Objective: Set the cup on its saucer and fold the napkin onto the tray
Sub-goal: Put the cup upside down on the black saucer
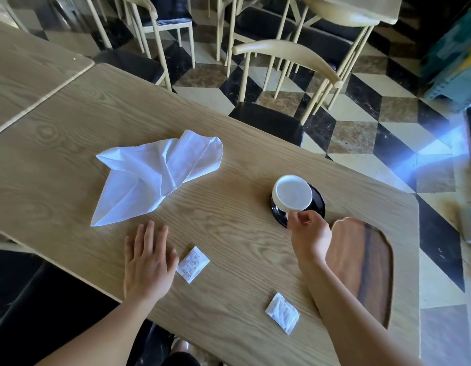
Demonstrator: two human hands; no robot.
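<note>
A white cup (292,192) stands on a black saucer (317,199) on the right part of the wooden table (229,167). My right hand (309,231) pinches the cup at its near side, where the handle is hidden by my fingers. A crumpled white napkin (152,175) lies on the table to the left, apart from both hands. My left hand (147,262) rests flat on the table, fingers spread, holding nothing. A dark wooden tray (366,265) lies at the table's right edge, partly under my right forearm.
Two small white sachets lie on the table: one sachet (193,264) beside my left thumb, another sachet (282,313) near the front edge. Cream chairs (284,83) stand beyond the table's far side on a chequered floor. A second table (23,75) adjoins at the left.
</note>
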